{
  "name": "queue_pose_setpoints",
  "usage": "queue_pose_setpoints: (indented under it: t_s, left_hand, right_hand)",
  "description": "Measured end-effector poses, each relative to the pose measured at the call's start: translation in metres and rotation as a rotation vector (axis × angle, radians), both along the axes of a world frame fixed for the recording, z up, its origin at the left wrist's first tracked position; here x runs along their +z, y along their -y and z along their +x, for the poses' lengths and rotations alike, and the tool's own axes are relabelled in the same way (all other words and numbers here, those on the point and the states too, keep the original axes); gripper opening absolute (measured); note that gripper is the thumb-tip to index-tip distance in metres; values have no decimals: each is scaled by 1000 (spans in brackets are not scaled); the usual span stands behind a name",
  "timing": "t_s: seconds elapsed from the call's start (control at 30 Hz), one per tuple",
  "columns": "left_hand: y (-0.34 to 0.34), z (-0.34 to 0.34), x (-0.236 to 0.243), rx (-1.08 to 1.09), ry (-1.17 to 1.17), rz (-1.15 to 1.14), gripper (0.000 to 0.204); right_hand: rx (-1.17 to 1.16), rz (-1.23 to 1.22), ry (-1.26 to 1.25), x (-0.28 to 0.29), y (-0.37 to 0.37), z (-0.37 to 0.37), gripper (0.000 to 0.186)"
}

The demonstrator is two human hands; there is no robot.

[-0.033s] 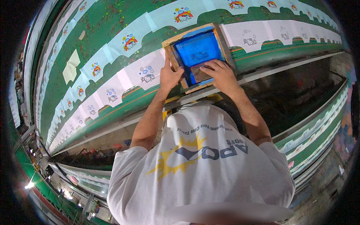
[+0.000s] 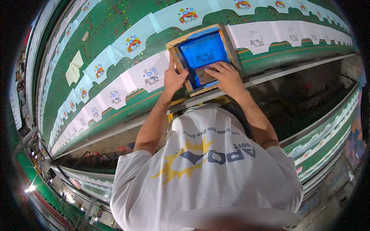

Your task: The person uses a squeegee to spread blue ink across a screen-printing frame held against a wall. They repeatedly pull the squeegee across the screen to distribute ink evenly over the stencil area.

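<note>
A wooden screen-printing frame with a blue mesh and a faint design lies over the nearer strip of pale pink fabric pieces. My left hand grips its left side, thumb on the rim and index finger along the outer edge. Inside the lower part of the frame, my right hand has curled fingers on a dark wooden squeegee. Printed cartoon designs in blue and black show on the pink pieces to the left of the frame, and fainter ones to the right.
Further back on the green table runs a strip of pale blue pieces with colourful cartoon prints. A loose cream sheet lies at the left. A metal rail follows the near edge, with a dark trough and another table at the lower right.
</note>
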State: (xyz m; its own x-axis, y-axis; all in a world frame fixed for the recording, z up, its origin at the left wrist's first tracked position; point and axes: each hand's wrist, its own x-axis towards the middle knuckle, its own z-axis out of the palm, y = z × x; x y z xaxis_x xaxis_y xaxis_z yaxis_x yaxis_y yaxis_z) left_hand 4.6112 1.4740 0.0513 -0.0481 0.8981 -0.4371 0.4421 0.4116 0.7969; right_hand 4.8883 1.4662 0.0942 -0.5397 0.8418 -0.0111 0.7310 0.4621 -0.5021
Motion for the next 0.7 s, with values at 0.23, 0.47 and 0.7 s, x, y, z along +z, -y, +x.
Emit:
queue_pose_setpoints:
  t_s: [0.23, 0.47, 0.7]
  left_hand:
    - [0, 2, 1, 29, 44, -32, 107]
    - [-5, 1, -5, 21, 84, -15, 105]
    - [-7, -3, -17, -41, -6, 31, 106]
  right_hand:
    - [23, 25, -14, 0, -4, 4, 58]
    - [46, -78, 43, 6, -17, 2, 48]
    - [44, -48, -7, 0, -113, -30, 55]
